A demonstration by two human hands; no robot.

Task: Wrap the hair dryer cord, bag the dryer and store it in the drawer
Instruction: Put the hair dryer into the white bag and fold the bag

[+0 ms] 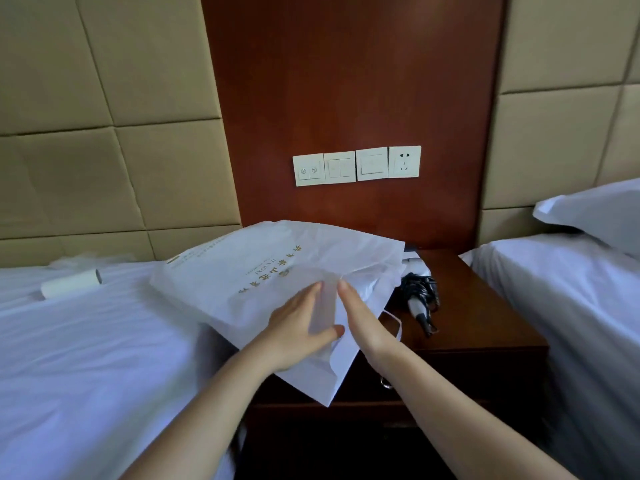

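A large white bag [249, 268] with gold lettering is held above the gap between the left bed and the nightstand. My left hand [298, 327] grips its near edge, thumb on top. My right hand [360, 317] lies against the same edge, fingers straight and pressed to the fabric. Behind the bag, the hair dryer [417, 306] rests on the dark wooden nightstand [485, 323], black cord bundled around its handle; the bag hides its upper part. A metal drawer handle [385, 382] shows on the nightstand's front, below my right forearm.
White-sheeted beds flank the nightstand, left bed [86, 358] and right bed [571, 306] with a pillow [595, 213]. A white roll [71, 284] lies on the left bed. Wall switches and a socket [403, 162] sit on the wood panel above.
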